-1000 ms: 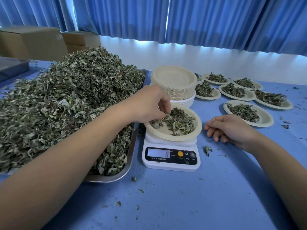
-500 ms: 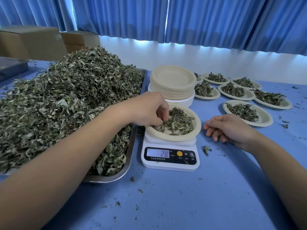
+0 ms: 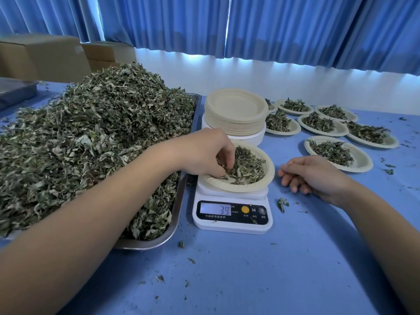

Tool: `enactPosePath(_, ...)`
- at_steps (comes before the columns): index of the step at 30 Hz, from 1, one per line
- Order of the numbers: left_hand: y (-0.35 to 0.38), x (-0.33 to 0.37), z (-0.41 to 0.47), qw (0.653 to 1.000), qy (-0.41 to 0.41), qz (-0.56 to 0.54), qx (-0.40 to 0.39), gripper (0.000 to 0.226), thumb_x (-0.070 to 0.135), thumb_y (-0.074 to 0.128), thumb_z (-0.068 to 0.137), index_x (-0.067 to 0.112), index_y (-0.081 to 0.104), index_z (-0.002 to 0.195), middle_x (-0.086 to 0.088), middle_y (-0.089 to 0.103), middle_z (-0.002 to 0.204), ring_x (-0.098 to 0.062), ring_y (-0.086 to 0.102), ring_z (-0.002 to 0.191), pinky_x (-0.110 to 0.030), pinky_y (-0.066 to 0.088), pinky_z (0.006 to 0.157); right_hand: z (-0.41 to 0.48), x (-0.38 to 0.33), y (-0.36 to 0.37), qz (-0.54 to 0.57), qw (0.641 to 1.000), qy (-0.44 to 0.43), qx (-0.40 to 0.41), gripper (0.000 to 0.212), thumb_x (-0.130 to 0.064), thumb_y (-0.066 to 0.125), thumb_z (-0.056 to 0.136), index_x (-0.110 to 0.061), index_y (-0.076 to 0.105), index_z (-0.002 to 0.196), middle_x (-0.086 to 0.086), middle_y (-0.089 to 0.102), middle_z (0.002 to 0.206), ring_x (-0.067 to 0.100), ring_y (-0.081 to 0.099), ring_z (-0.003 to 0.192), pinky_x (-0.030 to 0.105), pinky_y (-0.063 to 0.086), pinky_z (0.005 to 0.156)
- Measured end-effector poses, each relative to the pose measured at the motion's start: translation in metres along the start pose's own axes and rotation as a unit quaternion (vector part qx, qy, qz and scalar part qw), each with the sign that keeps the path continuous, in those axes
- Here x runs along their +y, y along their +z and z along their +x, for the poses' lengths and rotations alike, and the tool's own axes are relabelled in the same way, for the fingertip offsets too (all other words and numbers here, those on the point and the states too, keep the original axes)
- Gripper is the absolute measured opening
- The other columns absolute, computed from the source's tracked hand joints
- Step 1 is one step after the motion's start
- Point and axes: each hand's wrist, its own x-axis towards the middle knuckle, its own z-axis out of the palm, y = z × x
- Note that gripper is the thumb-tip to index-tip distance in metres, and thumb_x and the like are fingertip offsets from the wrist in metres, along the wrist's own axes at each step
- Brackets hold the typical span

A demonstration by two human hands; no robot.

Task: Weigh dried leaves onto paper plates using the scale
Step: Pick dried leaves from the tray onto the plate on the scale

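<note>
A white digital scale [image 3: 231,220] stands on the blue table, its display reading 39. On it sits a paper plate [image 3: 266,178] holding a small heap of dried leaves [image 3: 247,167]. My left hand [image 3: 204,153] reaches over the plate's left side, fingers curled down into the leaves and pinching some. My right hand [image 3: 311,176] rests on the table just right of the scale, fingers loosely curled, holding nothing. A big pile of dried leaves [image 3: 91,137] fills a metal tray [image 3: 175,214] to the left.
A stack of empty paper plates [image 3: 236,110] stands behind the scale. Several filled plates [image 3: 363,160] lie at the back right. Cardboard boxes [image 3: 43,55] sit at the far left. Loose leaf bits [image 3: 281,203] dot the table.
My left hand has sunk lower into the leaves on the plate. The scale reading rose from 8 through 28 to 39. My right hand stayed put.
</note>
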Motion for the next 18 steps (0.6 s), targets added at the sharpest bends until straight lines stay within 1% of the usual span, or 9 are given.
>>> enactPosePath(2,0.0,0.001,-0.001,1.0,0.0,-0.003,0.01,0.015,0.007,0.073,0.08,0.021,0.076,0.085,0.022,0.063,0.065,0.014,0.056,0.062,-0.003,0.039,0.055,0.0,0.0,0.0,0.0,1.0,0.0,0.0,0.025,-0.016,0.059,0.102,0.002,0.07,0.088,0.012,0.07,0.071,0.013,0.057,0.046,0.018,0.037,0.035)
enactPosePath(3,-0.001,0.0,-0.001,1.0,-0.002,-0.003,0.017,0.015,0.006,0.073,0.08,0.021,0.076,0.083,0.025,0.062,0.063,0.014,0.056,0.062,-0.004,0.04,0.056,0.0,-0.001,0.0,0.0,1.0,0.0,0.0,0.025,-0.016,0.059,0.102,0.001,0.07,0.088,0.013,0.069,0.071,0.013,0.057,0.045,0.018,0.037,0.035)
enactPosePath(5,-0.004,0.0,-0.002,0.999,-0.001,-0.01,0.034,0.016,0.005,0.073,0.08,0.021,0.075,0.082,0.027,0.063,0.067,0.014,0.058,0.064,-0.006,0.042,0.058,0.0,-0.001,0.0,0.001,1.0,0.0,0.0,0.025,-0.016,0.06,0.102,0.001,0.07,0.087,0.013,0.069,0.071,0.013,0.056,0.045,0.018,0.037,0.035)
enactPosePath(7,-0.009,0.0,-0.003,0.997,0.012,-0.025,0.067,0.016,0.005,0.073,0.079,0.021,0.075,0.081,0.021,0.067,0.072,0.011,0.06,0.065,-0.007,0.045,0.06,0.0,-0.001,0.0,-0.001,1.0,0.0,0.001,0.025,-0.016,0.059,0.102,0.001,0.07,0.088,0.012,0.069,0.07,0.013,0.056,0.045,0.018,0.037,0.035)
enactPosePath(9,-0.013,0.001,-0.004,0.993,0.029,-0.049,0.101,0.016,0.004,0.073,0.078,0.02,0.075,0.08,0.016,0.069,0.072,0.007,0.063,0.065,-0.009,0.048,0.064,0.0,-0.001,0.0,-0.003,1.0,0.0,0.001,0.025,-0.016,0.059,0.102,0.002,0.07,0.088,0.012,0.069,0.07,0.013,0.056,0.045,0.018,0.036,0.035)
enactPosePath(12,-0.014,0.003,-0.005,0.99,0.036,-0.067,0.118,0.016,0.003,0.073,0.077,0.019,0.074,0.079,0.015,0.07,0.071,0.003,0.066,0.064,-0.012,0.051,0.069,0.0,-0.001,0.0,-0.003,1.0,0.001,0.002,0.024,-0.016,0.06,0.101,0.003,0.07,0.09,0.011,0.069,0.07,0.013,0.056,0.045,0.018,0.036,0.035)
enactPosePath(16,-0.018,0.001,-0.005,0.987,0.028,-0.086,0.132,0.017,0.0,0.073,0.078,0.017,0.073,0.078,0.016,0.07,0.07,0.002,0.066,0.062,-0.009,0.048,0.065,0.0,-0.001,0.001,-0.001,1.0,0.001,0.002,0.024,-0.016,0.06,0.101,0.003,0.069,0.091,0.011,0.069,0.069,0.012,0.056,0.045,0.018,0.036,0.035)
enactPosePath(18,-0.022,-0.001,-0.006,0.983,0.022,-0.103,0.147,0.017,0.0,0.073,0.078,0.017,0.072,0.078,0.017,0.071,0.071,0.0,0.067,0.061,-0.011,0.048,0.064,0.0,-0.001,0.001,-0.001,1.0,0.001,0.002,0.023,-0.016,0.06,0.101,0.002,0.069,0.09,0.011,0.069,0.069,0.012,0.056,0.045,0.018,0.036,0.035)
